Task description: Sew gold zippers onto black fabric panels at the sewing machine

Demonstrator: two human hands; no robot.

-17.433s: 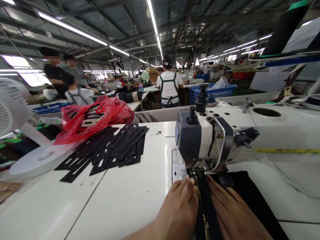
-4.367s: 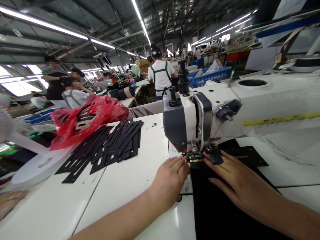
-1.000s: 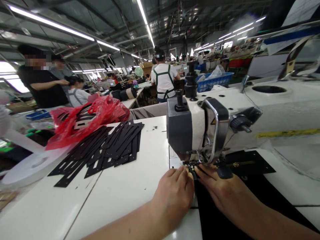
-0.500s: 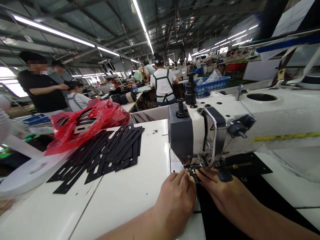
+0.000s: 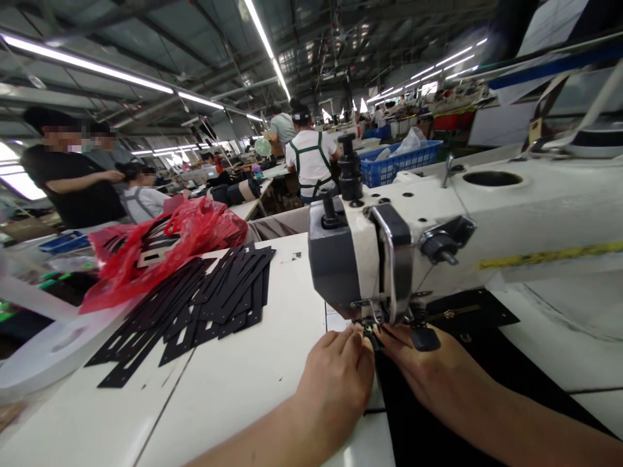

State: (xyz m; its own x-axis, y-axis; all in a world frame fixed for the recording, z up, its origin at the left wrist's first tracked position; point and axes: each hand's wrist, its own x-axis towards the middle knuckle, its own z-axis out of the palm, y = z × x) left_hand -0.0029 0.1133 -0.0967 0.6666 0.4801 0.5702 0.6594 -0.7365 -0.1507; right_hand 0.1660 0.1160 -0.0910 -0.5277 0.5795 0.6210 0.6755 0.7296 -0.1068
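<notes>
A white and grey sewing machine (image 5: 333, 259) stands over the white table (image 5: 233, 395). Black fabric (image 5: 428, 415) runs under its arm and down toward the front edge, with a zipper (image 5: 450, 314) showing on its far part. Close to the needle area, my left hand (image 5: 338, 376) has its fingers pressed together on the left edge of the work. My right hand (image 5: 428, 363) lies on the black fabric just right of the needle, fingers stretched forward beneath the presser parts. Both sets of fingertips nearly meet; the needle point is hidden.
Black cut strips (image 5: 224, 292) lie piled on the left of the table, beside a red plastic bag (image 5: 165, 246) holding more pieces. A white round stand (image 5: 63, 350) is at far left. Beyond are a blue basket (image 5: 402, 162) and several people.
The view has shifted slightly, so the machine and both hands appear a little farther left. The hands keep nearly the same place at the needle.
</notes>
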